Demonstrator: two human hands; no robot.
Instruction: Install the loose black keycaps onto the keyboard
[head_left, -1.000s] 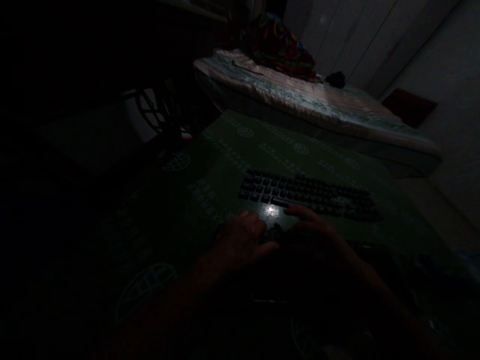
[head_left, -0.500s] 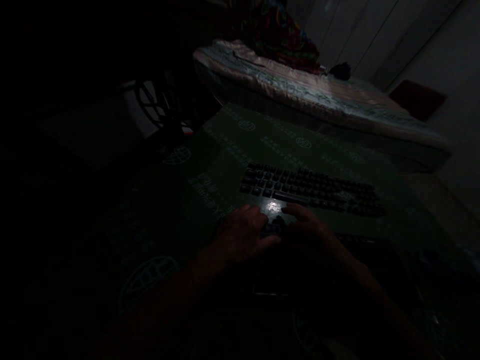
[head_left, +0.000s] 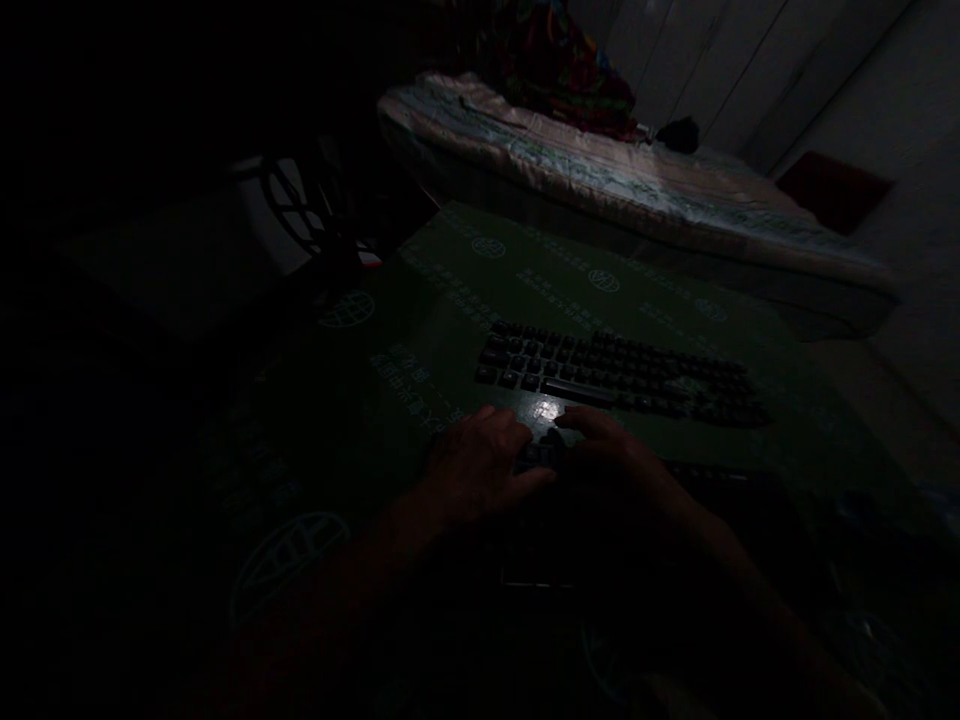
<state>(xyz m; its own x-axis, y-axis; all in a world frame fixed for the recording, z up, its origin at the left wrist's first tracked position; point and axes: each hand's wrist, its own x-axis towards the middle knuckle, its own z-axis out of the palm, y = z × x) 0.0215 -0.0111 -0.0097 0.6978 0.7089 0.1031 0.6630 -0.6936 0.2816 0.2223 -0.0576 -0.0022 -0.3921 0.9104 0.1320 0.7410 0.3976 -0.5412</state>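
**Asker:** What is nearest to you?

**Me:** My two forearms come up from the bottom edge, almost lost in the dark. My left hand and my right hand lie close together on a green cover. The cover is printed with pale globe marks and lines of writing.

**Asker:** What are your fingers doing?

**Me:** A small dark thing sits between my hands. My left fingers are bent, with the thumb reaching toward it. My right forefinger stretches over its far side. It is too dim to tell whether either hand grips it or only rests against it, or what the thing is.

**Asker:** Where does it lie?

**Me:** It lies on the green cover, near the middle of the view. Just beyond it is a bright glint on the cover. Beyond the glint lies a black keyboard, running slantwise to the right.

**Asker:** And farther off?

**Me:** Past the cover's far edge stands a low bed with a pale patterned sheet. A heap of coloured cloth lies at its far end. To the left, in shadow, is a dark spoked wheel. To the right, a dark red mat lies on the floor near the wall.
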